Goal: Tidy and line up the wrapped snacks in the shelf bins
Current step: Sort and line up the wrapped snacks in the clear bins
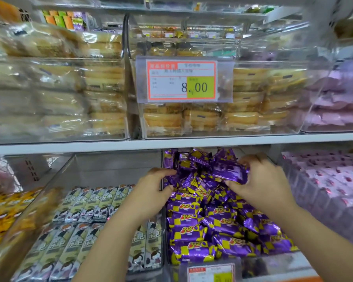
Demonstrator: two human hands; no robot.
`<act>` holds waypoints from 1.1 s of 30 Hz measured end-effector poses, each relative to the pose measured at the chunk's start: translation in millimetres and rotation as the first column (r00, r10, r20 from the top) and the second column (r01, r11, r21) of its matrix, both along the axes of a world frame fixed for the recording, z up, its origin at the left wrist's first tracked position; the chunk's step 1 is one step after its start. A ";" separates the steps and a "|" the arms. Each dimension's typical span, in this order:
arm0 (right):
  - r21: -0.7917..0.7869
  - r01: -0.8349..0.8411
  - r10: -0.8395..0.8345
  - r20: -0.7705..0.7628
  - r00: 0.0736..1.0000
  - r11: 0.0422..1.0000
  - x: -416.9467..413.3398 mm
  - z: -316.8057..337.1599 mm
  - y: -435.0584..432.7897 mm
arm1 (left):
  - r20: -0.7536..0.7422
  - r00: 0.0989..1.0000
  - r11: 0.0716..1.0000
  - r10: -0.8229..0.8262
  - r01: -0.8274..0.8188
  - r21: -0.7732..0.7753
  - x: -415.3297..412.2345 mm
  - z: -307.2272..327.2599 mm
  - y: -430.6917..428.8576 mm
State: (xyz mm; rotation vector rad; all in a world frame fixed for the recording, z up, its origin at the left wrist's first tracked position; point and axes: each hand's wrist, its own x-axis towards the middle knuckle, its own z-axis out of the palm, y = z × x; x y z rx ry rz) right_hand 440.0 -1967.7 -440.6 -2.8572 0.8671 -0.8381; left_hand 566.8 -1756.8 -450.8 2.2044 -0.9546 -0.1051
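A clear shelf bin (273,259) on the lower shelf holds several purple and yellow wrapped snacks (194,233), lined up in front and heaped loosely at the back. My right hand (259,180) grips one purple packet (229,169) lifted above the heap at the back of the bin. My left hand (151,188) reaches in at the bin's left wall, its fingers curled round purple packets at the edge of the pile.
The bin to the left holds rows of grey and cream snack bars (86,202). Orange packets (2,212) lie far left, pink packets (330,180) in the right bin. The upper shelf (171,142) carries clear bins of wrapped cakes and a price tag (181,80).
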 end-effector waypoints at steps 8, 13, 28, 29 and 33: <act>-0.246 -0.016 -0.013 -0.113 0.994 0.969 -18.3 -2.9 -1.0 | 0.034 0.999 1.000 -0.015 0.015 0.001 -6.4 -2.9 8.1; 0.134 -0.502 0.520 -0.253 0.816 0.854 22.1 -0.4 28.5 | -0.008 1.000 0.997 -0.006 0.005 -0.081 -12.1 -4.5 21.4; -0.023 -0.475 0.471 -0.098 0.877 0.880 30.6 -3.7 11.1 | -0.011 0.999 0.994 -0.037 0.036 -0.103 -0.4 -9.3 19.7; -0.002 -0.414 0.414 0.029 0.910 0.910 24.9 -2.0 10.4 | -0.010 0.999 0.994 -0.033 0.032 -0.100 -0.4 -9.4 19.0; -0.046 -0.082 0.090 0.224 0.970 0.996 7.8 6.4 -7.5 | 0.002 1.000 0.996 -0.018 0.018 -0.086 -3.4 -11.3 18.1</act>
